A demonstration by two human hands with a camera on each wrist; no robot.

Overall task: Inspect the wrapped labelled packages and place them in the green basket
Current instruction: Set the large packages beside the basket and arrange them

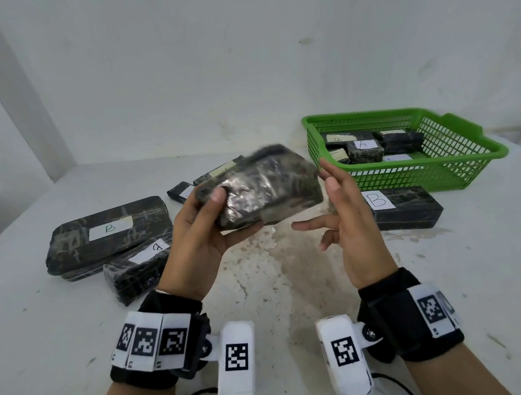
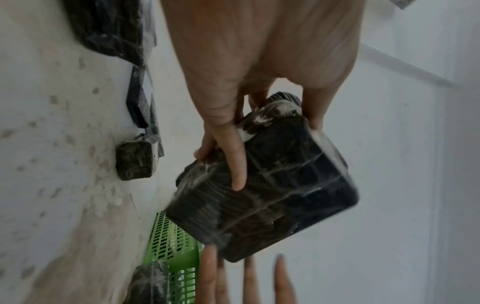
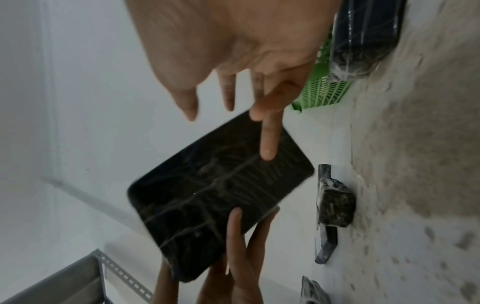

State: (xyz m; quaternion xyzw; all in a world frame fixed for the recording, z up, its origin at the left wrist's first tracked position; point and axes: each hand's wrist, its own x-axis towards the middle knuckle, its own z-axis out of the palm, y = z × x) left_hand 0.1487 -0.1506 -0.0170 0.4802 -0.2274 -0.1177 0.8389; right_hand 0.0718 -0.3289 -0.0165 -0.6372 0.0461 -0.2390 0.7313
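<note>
Left hand's (image 1: 201,234) grip was curled round one end of a dark wrapped package (image 1: 267,187), thumb on top, holding it above the worktop (image 1: 261,291). Right hand (image 1: 346,221) was spread loose beside the other end; contact unclear. Green basket (image 1: 470,160) sat behind right, holding several labelled packages.

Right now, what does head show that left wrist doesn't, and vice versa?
Head only: lettered labels, B on the large package at left, A on a package inside the green basket, and both wrist rigs.
Left wrist only: the held package from its far side, with left hand fingers wrapped behind it.
Both: left hand gripping that package, right hand open beside it, basket, table.
</note>
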